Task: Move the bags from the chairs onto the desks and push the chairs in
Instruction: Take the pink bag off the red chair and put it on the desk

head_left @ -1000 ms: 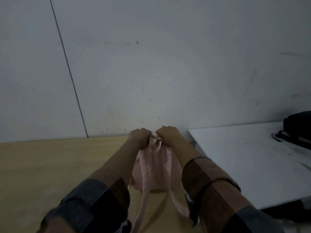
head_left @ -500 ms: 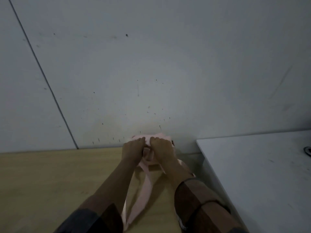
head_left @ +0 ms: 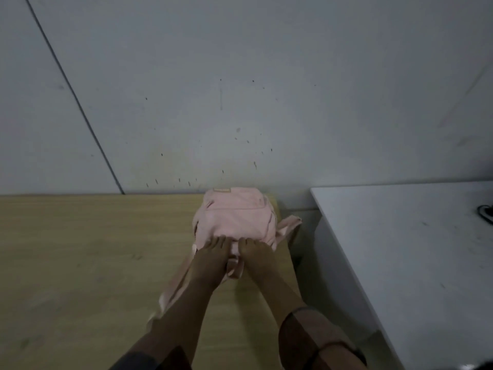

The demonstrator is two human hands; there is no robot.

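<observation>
Both hands have uncurled: left hand (head_left: pixel 210 259) and right hand (head_left: pixel 256 256) rest flat-fingered on pink backpack (head_left: pixel 236 218); slide it squarely onto wooden desk (head_left: pixel 80 263), straps clear of the edge.

Backpack (head_left: pixel 236 218) lying on the left table (head_left: pixel 80 263), at its far right corner against the wall (head_left: pixel 240 76). Left hand (head_left: pixel 210 260) and right hand (head_left: pixel 257 259) side by side on its near end, straps (head_left: pixel 173 287) trailing toward the viewer. Second table (head_left: pixel 413 249) to the right, across a gap.
</observation>
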